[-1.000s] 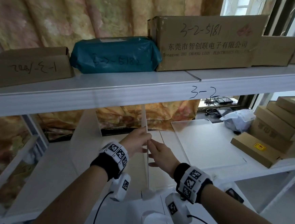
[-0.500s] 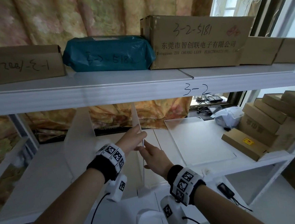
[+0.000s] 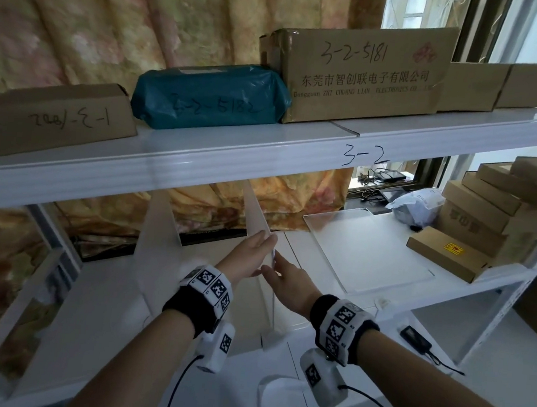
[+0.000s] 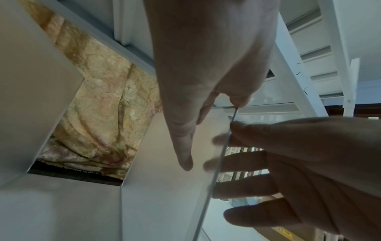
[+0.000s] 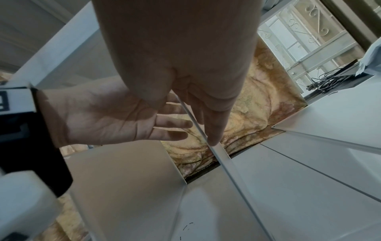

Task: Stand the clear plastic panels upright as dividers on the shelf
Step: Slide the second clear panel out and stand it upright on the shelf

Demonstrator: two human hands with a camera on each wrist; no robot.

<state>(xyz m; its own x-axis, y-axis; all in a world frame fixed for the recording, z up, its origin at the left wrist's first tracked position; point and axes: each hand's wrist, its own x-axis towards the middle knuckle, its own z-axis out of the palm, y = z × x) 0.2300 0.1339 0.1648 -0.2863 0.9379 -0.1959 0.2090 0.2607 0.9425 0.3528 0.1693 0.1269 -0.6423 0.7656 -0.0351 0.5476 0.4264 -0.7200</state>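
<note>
Clear plastic panels on the lower shelf point(image 3: 444, 316) number three. One upright panel point(image 3: 157, 226) stands toward the shelf's left end. A second, the middle panel point(image 3: 258, 217), stands on edge near the shelf's centre, running front to back (it leans slightly left at the top). A third, the flat panel point(image 3: 366, 246), lies flat on the shelf toward the right end.

The left hand point(image 3: 250, 255) lies with straight fingers pressed against the left face of the middle panel. The right hand point(image 3: 289, 283) has its fingers spread against the right face, thumb at the panel's front edge.

The upper shelf point(image 3: 199, 162) is white, hand-marked "3-2" on its front lip. It carries four cardboard boxes and one teal parcel point(image 3: 209, 97). Stacked flat boxes point(image 3: 498, 205) occupy the lower shelf's right end. A patterned curtain point(image 3: 147, 17) hangs behind the shelving.
</note>
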